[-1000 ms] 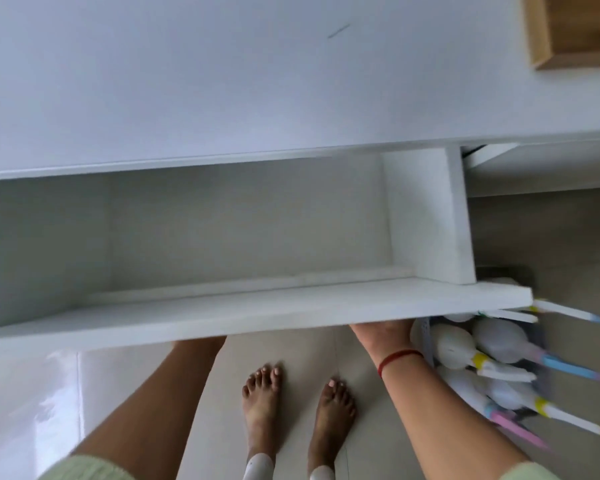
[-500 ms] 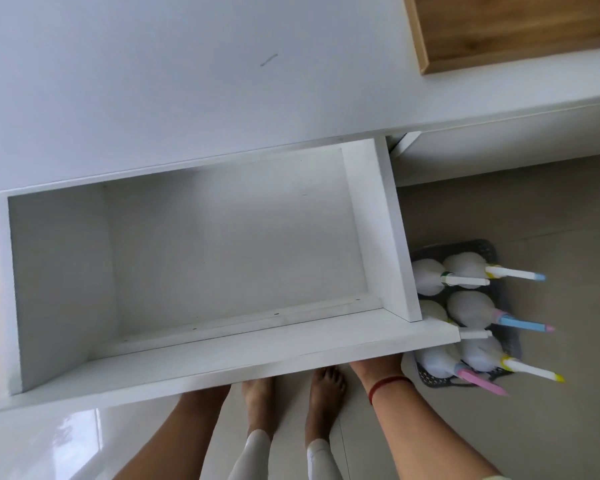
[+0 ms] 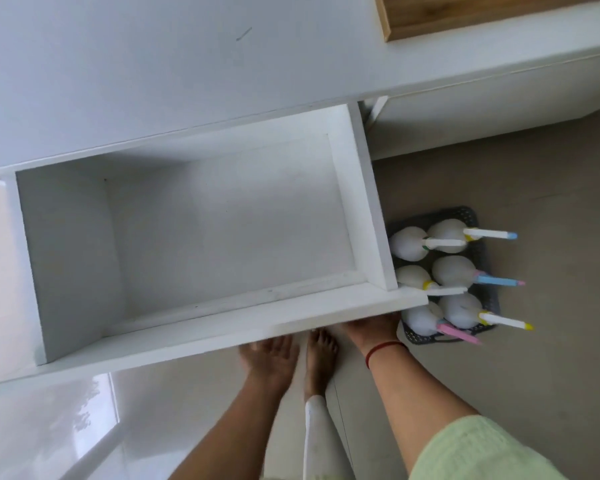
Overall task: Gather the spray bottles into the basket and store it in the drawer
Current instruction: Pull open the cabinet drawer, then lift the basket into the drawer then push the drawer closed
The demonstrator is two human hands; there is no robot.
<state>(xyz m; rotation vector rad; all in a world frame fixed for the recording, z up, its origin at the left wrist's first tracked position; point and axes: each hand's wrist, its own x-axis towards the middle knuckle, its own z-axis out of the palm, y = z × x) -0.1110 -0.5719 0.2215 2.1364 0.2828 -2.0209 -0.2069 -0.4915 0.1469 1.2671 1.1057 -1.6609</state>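
Drawer: white wooden drawer [image 3: 201,237] stands open.
Basket: dark plastic basket [image 3: 489,271] with white spray bottles [image 3: 452,271] on floor.
Right hand [image 3: 373,329]: grasps drawer front's right corner.
Left hand [image 3: 269,358]: released, fingers spread.

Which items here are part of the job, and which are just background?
Job: drawer, basket, spray bottles, right hand, left hand.
Background: wooden tray, countertop, floor.

6 spray bottles [image 3: 451,275], all in 1 dark basket [image 3: 489,306] on floor, just right of 1 open white drawer [image 3: 378,220]. 2 hands at drawer front: left [image 3: 271,355], right [image 3: 371,329].
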